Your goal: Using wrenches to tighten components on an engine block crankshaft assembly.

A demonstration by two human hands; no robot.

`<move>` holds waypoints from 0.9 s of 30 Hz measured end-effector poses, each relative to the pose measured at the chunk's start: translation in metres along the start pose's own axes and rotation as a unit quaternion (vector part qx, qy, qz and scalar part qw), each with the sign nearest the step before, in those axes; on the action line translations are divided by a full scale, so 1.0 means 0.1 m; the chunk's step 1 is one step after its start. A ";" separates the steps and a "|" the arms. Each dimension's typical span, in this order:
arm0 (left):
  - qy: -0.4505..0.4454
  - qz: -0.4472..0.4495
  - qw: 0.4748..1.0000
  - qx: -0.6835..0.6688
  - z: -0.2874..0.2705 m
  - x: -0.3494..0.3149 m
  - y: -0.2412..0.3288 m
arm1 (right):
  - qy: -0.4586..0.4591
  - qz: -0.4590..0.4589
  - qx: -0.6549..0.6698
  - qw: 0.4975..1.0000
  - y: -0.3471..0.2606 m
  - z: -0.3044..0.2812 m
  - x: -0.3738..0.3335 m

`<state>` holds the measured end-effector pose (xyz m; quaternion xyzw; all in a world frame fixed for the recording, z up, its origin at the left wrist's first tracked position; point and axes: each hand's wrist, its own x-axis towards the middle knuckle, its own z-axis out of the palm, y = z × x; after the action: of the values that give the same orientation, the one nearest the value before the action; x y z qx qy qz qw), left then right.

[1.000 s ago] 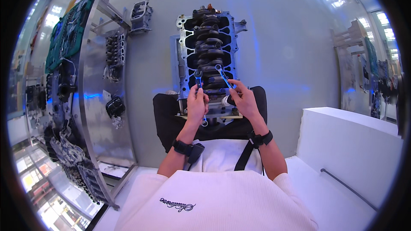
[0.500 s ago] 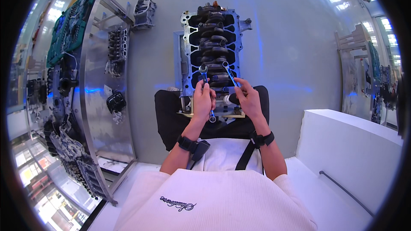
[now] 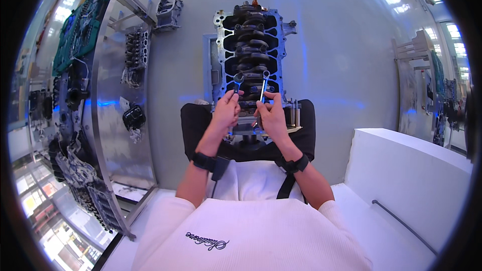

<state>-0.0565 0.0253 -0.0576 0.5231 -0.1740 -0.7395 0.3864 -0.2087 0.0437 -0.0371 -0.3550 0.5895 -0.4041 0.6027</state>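
Note:
An engine block [image 3: 219, 78] lies in front of me with its crankshaft [image 3: 251, 50] showing along the middle. My left hand [image 3: 226, 114] is closed around a combination wrench [image 3: 238, 81], its head pointing away from me over the near crankshaft section. In my right hand [image 3: 272, 116] a second wrench [image 3: 263, 86] is gripped between thumb and fingers, ring end up and nearly upright in the picture. The two wrenches run side by side, a little apart. Their lower ends are mostly hidden by my hands.
Left of me stands a metal workbench [image 3: 118, 135] with an open green tool case [image 3: 85, 27] and several engine parts. A metal casting [image 3: 168, 11] sits beyond it. A low white partition [image 3: 401, 158] is on my right.
My right hand has moved left toward the other hand, and its wrench has swung from slanted to nearly upright. My left hand has shifted slightly left.

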 end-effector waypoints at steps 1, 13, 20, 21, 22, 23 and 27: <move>-0.034 -0.026 0.997 0.059 -0.12 0.03 0.11 | 0.002 -0.008 0.002 1.000 0.00 0.05 -0.01; -0.138 -0.034 0.828 0.543 -0.32 0.38 1.56 | 0.030 -0.058 -0.028 0.997 0.11 -0.02 -0.03; -0.040 0.047 0.989 0.132 0.01 -0.06 0.49 | 0.019 -0.075 -0.117 0.990 -0.07 -0.50 -0.08; -0.040 0.040 0.993 0.105 0.04 -0.10 0.32 | 0.020 -0.071 -0.157 0.985 -0.10 -0.58 -0.05; -0.036 0.038 0.993 0.103 0.08 -0.13 0.17 | 0.019 -0.067 -0.196 0.978 -0.15 -0.60 -0.02; -0.027 0.031 0.996 0.081 0.13 -0.16 0.04 | 0.029 -0.080 -0.215 0.973 -0.20 -0.59 -0.02; 0.016 0.032 0.999 0.034 0.24 -0.15 -0.25 | 0.019 -0.080 -0.281 0.956 -0.18 -0.66 0.05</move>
<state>-0.0857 0.0490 -0.0545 0.5419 -0.2094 -0.7118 0.3948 -0.2757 0.0349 -0.0265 -0.5483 0.6604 -0.2757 0.4327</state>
